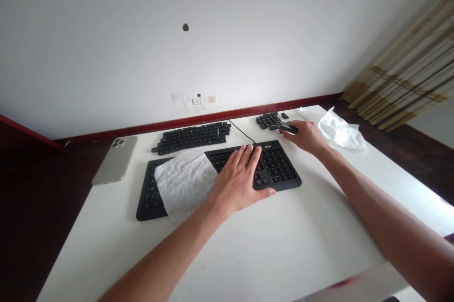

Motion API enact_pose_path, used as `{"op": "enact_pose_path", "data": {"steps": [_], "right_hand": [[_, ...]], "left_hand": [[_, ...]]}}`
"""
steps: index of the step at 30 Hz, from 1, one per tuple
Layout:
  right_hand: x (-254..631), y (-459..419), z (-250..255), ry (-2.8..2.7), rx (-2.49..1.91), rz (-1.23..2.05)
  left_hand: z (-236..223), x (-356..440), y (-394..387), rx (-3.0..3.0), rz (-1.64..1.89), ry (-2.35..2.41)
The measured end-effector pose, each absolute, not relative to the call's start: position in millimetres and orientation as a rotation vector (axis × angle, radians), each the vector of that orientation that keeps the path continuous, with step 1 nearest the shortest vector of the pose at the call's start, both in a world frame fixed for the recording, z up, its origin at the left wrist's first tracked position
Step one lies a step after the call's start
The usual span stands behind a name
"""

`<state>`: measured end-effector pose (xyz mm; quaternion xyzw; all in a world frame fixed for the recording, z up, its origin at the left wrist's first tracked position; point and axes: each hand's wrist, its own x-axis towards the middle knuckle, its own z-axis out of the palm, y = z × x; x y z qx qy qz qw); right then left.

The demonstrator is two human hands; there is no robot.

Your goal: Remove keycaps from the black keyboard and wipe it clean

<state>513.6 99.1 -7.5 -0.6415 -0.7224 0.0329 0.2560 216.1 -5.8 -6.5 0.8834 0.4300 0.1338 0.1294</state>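
Forearms [170, 250], tissue [186, 179] partly covering keyboard [278, 164], left fingers [244, 157] apart, right fingers [289, 136] clamped on black object [289, 127], phone [115, 162], keycaps [195, 137]

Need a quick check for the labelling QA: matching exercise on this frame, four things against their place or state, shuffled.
Column 1
1. Phone
2. Paper towel
3. Left hand
4. Right hand

Column 2
A. Holding a dark object beside the smaller group of keycaps
B. Lying across the left part of the keyboard
C. Back up, at the left edge of the table
D. Spread flat, fingers over the middle of the keyboard

Pairs: 1-C, 2-B, 3-D, 4-A
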Motion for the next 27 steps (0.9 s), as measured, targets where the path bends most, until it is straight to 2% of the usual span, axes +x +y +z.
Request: {"op": "enact_pose_path", "data": {"steps": [3, 11, 27], "right_hand": [[518.0, 99.8, -7.2, -1.926, -1.822, 0.047], [522.9, 103.0, -10.4, -1.825, -1.878, 0.193], [521.2, 101.8, -4.8, -1.827, -1.928, 0.121]], "left_hand": [[-5.5, 216.1, -6.1, 2.566, 0.377, 1.254], [-4.8, 216.1, -5.6, 2.57, 0.378, 1.247], [-7.6, 216.4, -5.7, 2.578, 0.378, 1.256]]}}
